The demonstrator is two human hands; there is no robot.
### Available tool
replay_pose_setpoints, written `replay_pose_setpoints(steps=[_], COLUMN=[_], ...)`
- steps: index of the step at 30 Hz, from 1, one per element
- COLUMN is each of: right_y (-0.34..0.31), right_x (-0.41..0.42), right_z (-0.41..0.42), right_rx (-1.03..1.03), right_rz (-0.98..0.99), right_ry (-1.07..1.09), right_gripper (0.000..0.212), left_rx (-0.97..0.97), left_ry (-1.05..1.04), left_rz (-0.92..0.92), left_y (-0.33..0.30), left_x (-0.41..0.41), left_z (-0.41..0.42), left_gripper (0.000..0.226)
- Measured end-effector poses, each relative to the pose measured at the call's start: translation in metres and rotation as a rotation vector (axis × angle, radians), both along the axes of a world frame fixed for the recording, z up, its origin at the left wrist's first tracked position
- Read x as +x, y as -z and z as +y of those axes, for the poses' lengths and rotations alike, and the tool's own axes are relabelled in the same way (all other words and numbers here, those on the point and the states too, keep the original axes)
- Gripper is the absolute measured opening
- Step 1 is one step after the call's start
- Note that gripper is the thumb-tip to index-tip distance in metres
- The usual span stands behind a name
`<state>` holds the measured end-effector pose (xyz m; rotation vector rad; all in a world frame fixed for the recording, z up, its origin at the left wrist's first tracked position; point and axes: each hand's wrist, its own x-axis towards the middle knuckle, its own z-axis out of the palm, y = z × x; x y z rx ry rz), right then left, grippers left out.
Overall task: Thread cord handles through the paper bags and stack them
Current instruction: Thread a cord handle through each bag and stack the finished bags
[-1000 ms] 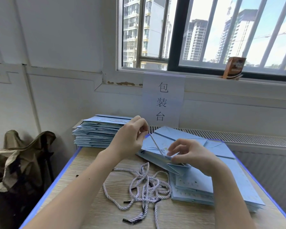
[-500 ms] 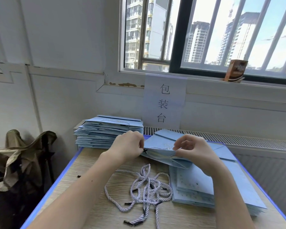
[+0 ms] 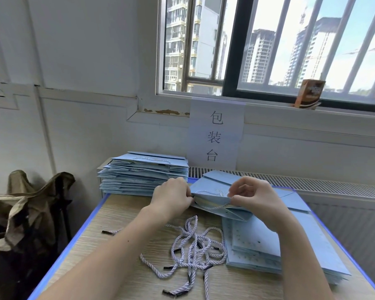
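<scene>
The person holds one light-blue paper bag above the wooden table, its mouth slightly parted and turned toward the camera. The left hand pinches the bag's left edge with curled fingers; the right hand grips the right side of the opening, fingers bent over the rim. A pale cord handle lies in a shallow arc across the bag's upper panel between the two hands — whether its ends are fully seated in the holes cannot be told.

Under the right forearm sits a low pile of flat bags, small punched holes visible on the top ones. At the far left of the table stands a taller stack of bags, the uppermost with a cord showing on it. Between the forearms a tangle of loose twisted cords with black tips rests on the wood, just beside the low pile.

Behind, a paper sign hangs below the window sill — a small brown carton stands on that sill.
</scene>
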<state>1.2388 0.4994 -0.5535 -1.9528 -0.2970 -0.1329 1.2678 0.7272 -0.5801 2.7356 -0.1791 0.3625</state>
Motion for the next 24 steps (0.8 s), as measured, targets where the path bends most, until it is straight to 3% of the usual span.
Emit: replay_pose_setpoints(steps=[5, 8, 14, 18, 24], right_y=[0.001, 0.002, 0.002, 0.003, 0.003], right_x=[0.000, 0.000, 0.000, 0.000, 0.001], right_z=[0.002, 0.003, 0.004, 0.004, 0.006], right_rx=[-0.027, -0.044, -0.051, -0.072, -0.063], right_rz=[0.016, 0.019, 0.013, 0.007, -0.002], right_ry=[-0.012, -0.015, -0.016, -0.022, -0.030], right_gripper=[0.021, 0.023, 0.024, 0.022, 0.022], left_rx=[0.027, -0.090, -0.407, -0.574, -0.643], left_ry=[-0.111, -0.116, -0.054, -0.158, -0.295], left_rz=[-0.073, -0.064, 0.120, 0.143, 0.107], left_y=[0.016, 0.020, 0.021, 0.023, 0.023], left_x=[0.000, 0.001, 0.009, 0.011, 0.009], left_z=[-0.012, -0.012, -0.009, -0.012, -0.020], left_gripper=[0.030, 0.024, 0.015, 0.013, 0.005])
